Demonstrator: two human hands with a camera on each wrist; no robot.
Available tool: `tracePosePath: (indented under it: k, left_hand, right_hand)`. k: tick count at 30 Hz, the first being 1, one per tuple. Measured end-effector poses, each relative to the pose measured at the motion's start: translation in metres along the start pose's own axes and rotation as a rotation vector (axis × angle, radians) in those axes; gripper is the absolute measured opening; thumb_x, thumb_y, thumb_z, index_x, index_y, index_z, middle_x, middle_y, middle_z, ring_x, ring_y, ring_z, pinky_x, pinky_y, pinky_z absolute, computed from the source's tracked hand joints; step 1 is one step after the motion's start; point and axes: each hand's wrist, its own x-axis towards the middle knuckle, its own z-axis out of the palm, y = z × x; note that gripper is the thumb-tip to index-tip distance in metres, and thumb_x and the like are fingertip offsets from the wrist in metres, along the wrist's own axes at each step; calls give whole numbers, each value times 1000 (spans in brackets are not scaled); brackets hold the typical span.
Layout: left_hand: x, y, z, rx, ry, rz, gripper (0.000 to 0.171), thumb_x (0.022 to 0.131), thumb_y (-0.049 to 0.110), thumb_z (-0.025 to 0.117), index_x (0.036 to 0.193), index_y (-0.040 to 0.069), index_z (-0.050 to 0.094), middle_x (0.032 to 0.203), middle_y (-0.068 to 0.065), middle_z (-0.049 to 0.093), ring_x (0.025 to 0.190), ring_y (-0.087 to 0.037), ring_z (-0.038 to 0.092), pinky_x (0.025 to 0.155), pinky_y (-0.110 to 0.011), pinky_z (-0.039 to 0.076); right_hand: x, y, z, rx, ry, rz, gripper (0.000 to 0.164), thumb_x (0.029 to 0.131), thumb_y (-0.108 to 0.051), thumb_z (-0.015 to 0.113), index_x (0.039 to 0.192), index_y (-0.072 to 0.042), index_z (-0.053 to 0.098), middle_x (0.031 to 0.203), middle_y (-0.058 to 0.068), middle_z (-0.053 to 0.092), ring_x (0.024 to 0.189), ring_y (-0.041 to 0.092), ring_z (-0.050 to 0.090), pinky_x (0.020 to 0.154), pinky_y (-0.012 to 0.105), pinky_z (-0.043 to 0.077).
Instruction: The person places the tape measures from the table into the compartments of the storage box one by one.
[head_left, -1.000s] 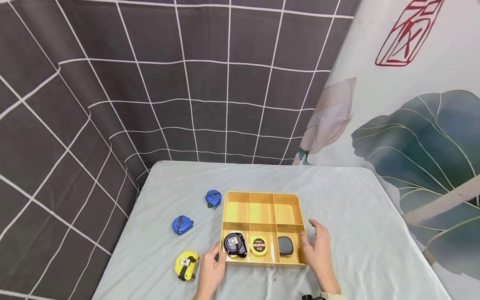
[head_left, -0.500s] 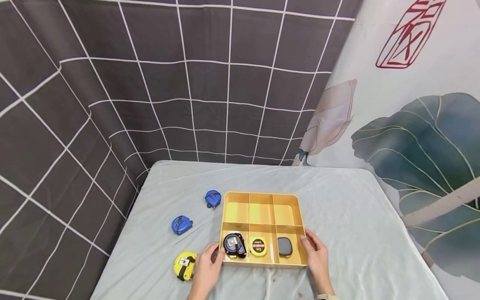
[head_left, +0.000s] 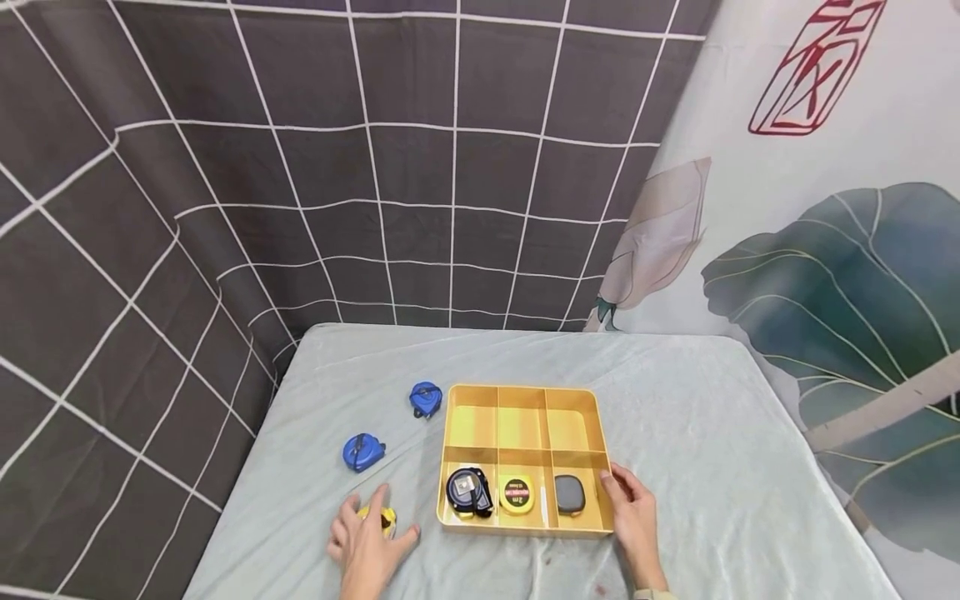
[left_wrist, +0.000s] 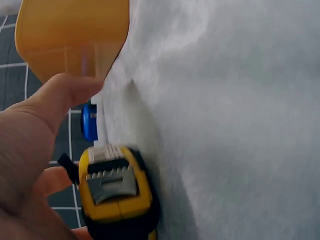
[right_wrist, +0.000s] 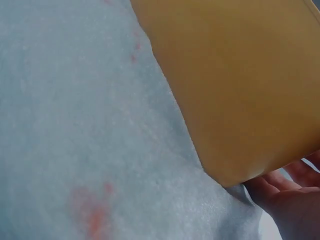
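My left hand (head_left: 367, 546) is over a yellow tape measure (head_left: 387, 521) on the cloth, partly covering it. Its fingers are spread on the far side and the thumb points right. In the left wrist view the yellow-and-black tape measure (left_wrist: 117, 185) shows its metal hook end, with the thumb apart from it. At the right wall of a yellow compartment tray (head_left: 525, 532), my right hand (head_left: 636, 517) pinches the rim, thumb inside. The tray's near row holds a black tape measure (head_left: 468, 492), a round yellow one (head_left: 517, 494) and a dark grey one (head_left: 570, 493).
Two blue tape measures lie left of the tray: a nearer one (head_left: 363, 452) and a farther one (head_left: 426, 399). A pale cloth (head_left: 712, 417) covers the table. Behind hangs a dark gridded curtain (head_left: 412, 167).
My left hand has let go of the tray's left corner and moved left over the yellow tape measure. The right hand came in against the tray's right wall and has stayed there.
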Motion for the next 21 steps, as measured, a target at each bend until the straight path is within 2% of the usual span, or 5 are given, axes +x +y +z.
tracePosePath:
  k: [2,7,12,17,21]
  left_hand:
    - [1,-2,-3,34,-93,-45,83,59,39,80,130,14,47,124,-31,26,107,-49,25,80,-62,24]
    - [1,-2,-5,52,-167,-63,89,58,32,82,135,15,41,120,-34,26,105,-51,24,82,-62,26]
    - [5,-1,-6,53,-180,-94,79,60,23,79,130,9,46,117,-33,28,101,-49,26,79,-59,29]
    - [9,-4,-8,54,-127,-82,67,64,16,77,124,3,50,109,-30,40,95,-46,35,73,-51,36]
    - [10,-6,-11,39,-101,-79,62,62,15,79,116,0,54,101,-26,48,90,-43,42,72,-48,39]
  right_hand:
    - [0,0,0,2,-5,3,36,89,-24,59,116,0,61,108,16,62,79,-7,53,69,8,42]
    - [1,0,1,7,-11,3,37,90,-26,58,116,0,60,107,17,62,79,-6,53,70,9,42]
    - [1,0,2,-19,-12,10,38,90,-28,57,115,0,61,105,15,63,78,-4,53,69,11,42]
    - [2,1,2,-19,-10,14,39,90,-29,57,115,0,61,104,15,62,79,-5,53,70,10,41]
    - [0,2,1,-27,-5,4,40,90,-31,57,114,0,61,105,15,63,79,-4,53,69,10,41]
